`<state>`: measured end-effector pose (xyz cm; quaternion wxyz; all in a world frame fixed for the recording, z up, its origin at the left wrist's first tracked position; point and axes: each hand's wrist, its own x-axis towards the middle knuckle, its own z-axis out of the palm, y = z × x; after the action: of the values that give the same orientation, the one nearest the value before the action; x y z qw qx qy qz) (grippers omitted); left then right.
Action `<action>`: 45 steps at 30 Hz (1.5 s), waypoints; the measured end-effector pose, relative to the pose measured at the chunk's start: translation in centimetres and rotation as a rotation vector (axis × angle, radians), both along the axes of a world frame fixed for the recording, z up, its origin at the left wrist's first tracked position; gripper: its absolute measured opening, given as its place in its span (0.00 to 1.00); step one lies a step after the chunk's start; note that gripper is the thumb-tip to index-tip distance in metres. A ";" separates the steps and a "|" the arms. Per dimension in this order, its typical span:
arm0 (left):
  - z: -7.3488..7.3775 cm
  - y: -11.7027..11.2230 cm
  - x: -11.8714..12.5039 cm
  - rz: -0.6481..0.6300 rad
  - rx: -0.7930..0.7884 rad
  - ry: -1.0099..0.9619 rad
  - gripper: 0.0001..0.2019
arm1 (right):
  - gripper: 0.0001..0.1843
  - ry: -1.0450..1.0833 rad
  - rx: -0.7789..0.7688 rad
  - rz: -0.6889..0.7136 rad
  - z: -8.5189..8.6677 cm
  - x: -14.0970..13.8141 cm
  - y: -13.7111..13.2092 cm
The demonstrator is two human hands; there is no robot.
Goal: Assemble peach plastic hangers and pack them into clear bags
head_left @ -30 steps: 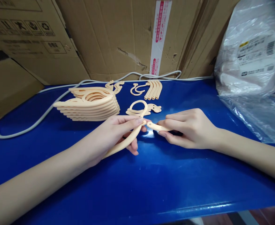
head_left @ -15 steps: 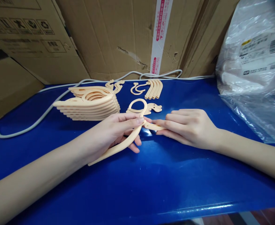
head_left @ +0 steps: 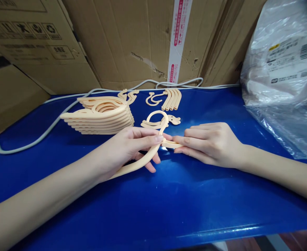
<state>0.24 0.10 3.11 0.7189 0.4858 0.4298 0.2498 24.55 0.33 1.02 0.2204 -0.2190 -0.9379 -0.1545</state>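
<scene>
My left hand (head_left: 128, 148) is closed round a peach plastic hanger piece with a hook (head_left: 153, 139), its arm running down under my palm. My right hand (head_left: 208, 143) pinches a second peach hanger arm (head_left: 170, 144) and presses its end against the first piece at the joint below the hook. Both hands rest low over the blue table cover (head_left: 169, 209). Just behind them lie loose hook pieces (head_left: 169, 121).
A stack of finished peach hangers (head_left: 101, 116) sits at the back left. Several curved hanger arms (head_left: 172, 98) lie at the back centre. A white cable (head_left: 51, 122) runs along the back. Cardboard boxes (head_left: 132, 38) form the rear wall; a clear plastic bag (head_left: 281, 69) stands right.
My hands have come together: the gap between the two hanger pieces closed, and the right piece's end now meets the hooked piece. The hook tilted slightly upright.
</scene>
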 end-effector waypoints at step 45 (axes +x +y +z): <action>0.0 0.1 0.3 -0.121 0.263 0.234 0.11 | 0.15 0.073 -0.599 -0.041 0.8 -0.6 -0.9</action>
<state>0.56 0.19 3.06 0.6080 0.6264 0.4440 0.2021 23.91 -0.56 1.80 0.1766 -0.2986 -0.9285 0.1326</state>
